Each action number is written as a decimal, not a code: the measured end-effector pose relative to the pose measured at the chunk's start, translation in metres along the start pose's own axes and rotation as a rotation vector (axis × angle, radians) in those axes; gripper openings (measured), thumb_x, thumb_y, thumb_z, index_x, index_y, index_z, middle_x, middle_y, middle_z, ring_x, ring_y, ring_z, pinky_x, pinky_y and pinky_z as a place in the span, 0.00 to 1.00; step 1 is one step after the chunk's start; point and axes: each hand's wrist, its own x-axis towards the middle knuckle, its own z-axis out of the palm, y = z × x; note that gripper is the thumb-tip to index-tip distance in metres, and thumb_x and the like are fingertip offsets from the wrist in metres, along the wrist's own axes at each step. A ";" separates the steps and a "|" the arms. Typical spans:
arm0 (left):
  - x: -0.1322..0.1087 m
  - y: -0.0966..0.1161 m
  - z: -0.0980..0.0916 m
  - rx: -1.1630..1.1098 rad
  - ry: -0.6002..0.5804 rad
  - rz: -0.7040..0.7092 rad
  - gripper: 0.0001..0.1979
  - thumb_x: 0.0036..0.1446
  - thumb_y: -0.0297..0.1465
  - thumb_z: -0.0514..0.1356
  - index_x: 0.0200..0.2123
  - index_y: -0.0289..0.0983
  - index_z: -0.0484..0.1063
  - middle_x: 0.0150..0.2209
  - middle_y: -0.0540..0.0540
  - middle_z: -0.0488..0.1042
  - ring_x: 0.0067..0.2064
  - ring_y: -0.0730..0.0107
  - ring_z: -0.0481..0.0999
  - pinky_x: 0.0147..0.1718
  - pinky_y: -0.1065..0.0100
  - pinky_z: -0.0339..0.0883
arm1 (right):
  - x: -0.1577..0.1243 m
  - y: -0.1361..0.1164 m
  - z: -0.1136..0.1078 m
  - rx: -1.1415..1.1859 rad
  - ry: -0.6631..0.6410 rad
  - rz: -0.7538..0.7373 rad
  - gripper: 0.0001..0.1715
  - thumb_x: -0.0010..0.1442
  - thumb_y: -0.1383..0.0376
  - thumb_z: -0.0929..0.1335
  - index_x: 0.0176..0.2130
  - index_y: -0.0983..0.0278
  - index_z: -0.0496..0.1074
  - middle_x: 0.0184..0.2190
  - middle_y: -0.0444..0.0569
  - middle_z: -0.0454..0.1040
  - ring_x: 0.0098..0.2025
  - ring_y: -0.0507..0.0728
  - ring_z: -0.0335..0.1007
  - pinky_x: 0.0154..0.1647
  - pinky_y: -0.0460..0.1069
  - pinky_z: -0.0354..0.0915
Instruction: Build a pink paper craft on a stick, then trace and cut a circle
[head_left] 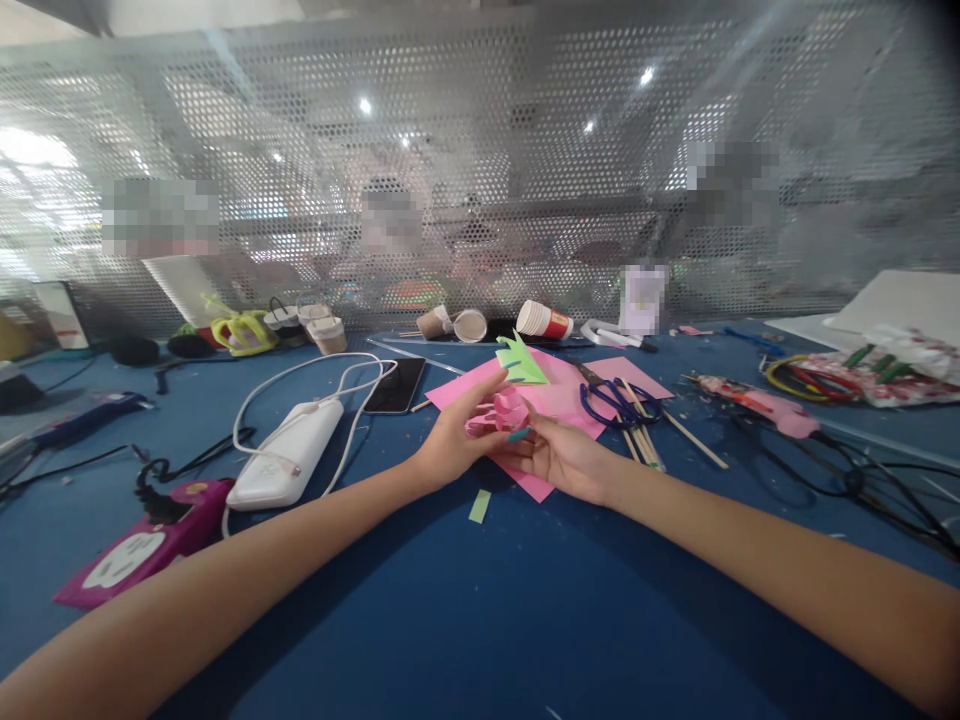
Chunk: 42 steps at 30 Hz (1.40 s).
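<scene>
A pink paper flower (510, 408) with curled petals is held between my two hands over the middle of the table. My left hand (459, 432) grips it from the left, thumb and fingers closed around its edge. From the right, my right hand (566, 455) pinches its side and underside; some of those fingertips are hidden. Pink paper sheets (559, 385) lie beneath and behind the hands. On them rests a green paper piece cut into points (523, 360). Scissors with dark blue handles (600, 400) and several wooden sticks (641, 440) lie right of my right hand.
Left are a white power bank (289, 465) with a looped cable, a phone (396, 387) and a magenta power strip (187, 510). Paper cups (541, 320) line the back before a perforated metal screen (480, 180). A glue gun (757, 400) with black cord lies right. A green paper scrap (480, 506) is nearby.
</scene>
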 end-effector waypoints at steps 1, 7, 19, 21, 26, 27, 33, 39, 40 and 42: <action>0.000 0.000 0.000 -0.015 -0.014 0.005 0.36 0.51 0.30 0.65 0.62 0.44 0.56 0.58 0.38 0.66 0.55 0.56 0.69 0.48 0.57 0.70 | 0.000 0.000 0.000 0.006 0.011 0.016 0.09 0.61 0.60 0.66 0.35 0.64 0.71 0.31 0.49 0.78 0.37 0.57 0.77 0.49 0.58 0.70; -0.001 0.002 -0.001 -0.030 -0.081 -0.008 0.37 0.50 0.30 0.66 0.61 0.45 0.57 0.56 0.39 0.68 0.55 0.56 0.69 0.49 0.57 0.69 | -0.002 -0.003 0.005 -0.024 0.019 0.046 0.11 0.63 0.66 0.62 0.35 0.66 0.72 0.29 0.50 0.78 0.33 0.55 0.77 0.48 0.56 0.70; -0.001 0.006 -0.001 -0.021 0.013 -0.073 0.36 0.48 0.32 0.67 0.59 0.41 0.59 0.48 0.40 0.73 0.49 0.59 0.74 0.49 0.57 0.68 | 0.003 0.000 -0.004 -0.060 -0.021 0.033 0.12 0.61 0.57 0.66 0.34 0.64 0.73 0.31 0.50 0.78 0.36 0.56 0.77 0.52 0.57 0.67; 0.001 0.004 -0.001 -0.045 0.061 -0.091 0.35 0.47 0.31 0.67 0.58 0.40 0.60 0.49 0.40 0.73 0.48 0.60 0.74 0.49 0.57 0.68 | 0.002 0.001 -0.005 -0.019 0.027 -0.042 0.12 0.61 0.58 0.65 0.32 0.63 0.72 0.30 0.48 0.78 0.37 0.56 0.76 0.53 0.57 0.67; 0.004 0.000 -0.001 -0.081 0.133 -0.165 0.33 0.47 0.30 0.67 0.57 0.39 0.61 0.47 0.42 0.72 0.45 0.64 0.74 0.44 0.62 0.70 | 0.001 0.002 -0.003 -0.010 0.069 -0.090 0.14 0.60 0.56 0.65 0.32 0.63 0.73 0.32 0.49 0.78 0.38 0.57 0.76 0.52 0.60 0.67; 0.004 0.000 -0.001 -0.077 0.142 -0.182 0.33 0.46 0.30 0.67 0.57 0.39 0.61 0.46 0.42 0.71 0.43 0.65 0.74 0.42 0.63 0.71 | 0.001 0.001 -0.003 -0.021 0.058 -0.092 0.14 0.60 0.56 0.65 0.32 0.62 0.73 0.32 0.49 0.78 0.38 0.57 0.77 0.52 0.60 0.67; 0.005 0.002 -0.002 -0.060 0.182 -0.193 0.32 0.48 0.31 0.66 0.56 0.41 0.61 0.48 0.43 0.68 0.39 0.71 0.72 0.38 0.67 0.70 | -0.001 0.002 0.001 -0.093 -0.003 -0.121 0.13 0.59 0.57 0.65 0.33 0.64 0.72 0.32 0.49 0.78 0.39 0.57 0.77 0.53 0.58 0.65; 0.006 0.003 -0.002 -0.086 0.187 -0.125 0.27 0.49 0.33 0.66 0.52 0.41 0.63 0.41 0.46 0.70 0.40 0.70 0.71 0.39 0.68 0.69 | -0.005 0.004 0.001 -0.287 0.229 -0.431 0.15 0.53 0.54 0.69 0.30 0.62 0.66 0.26 0.43 0.73 0.26 0.52 0.71 0.30 0.51 0.69; 0.006 0.003 -0.002 -0.093 0.191 -0.117 0.26 0.49 0.34 0.66 0.52 0.40 0.63 0.40 0.47 0.70 0.40 0.70 0.71 0.39 0.68 0.69 | -0.006 0.003 0.000 -0.343 0.283 -0.508 0.15 0.53 0.53 0.69 0.29 0.62 0.65 0.25 0.42 0.71 0.23 0.51 0.69 0.25 0.48 0.66; 0.007 0.003 -0.003 -0.098 0.200 -0.105 0.25 0.49 0.34 0.65 0.51 0.39 0.64 0.37 0.48 0.70 0.38 0.71 0.71 0.39 0.68 0.69 | -0.007 0.000 -0.002 -0.431 0.352 -0.636 0.16 0.54 0.53 0.68 0.29 0.62 0.64 0.23 0.39 0.68 0.20 0.49 0.63 0.18 0.45 0.60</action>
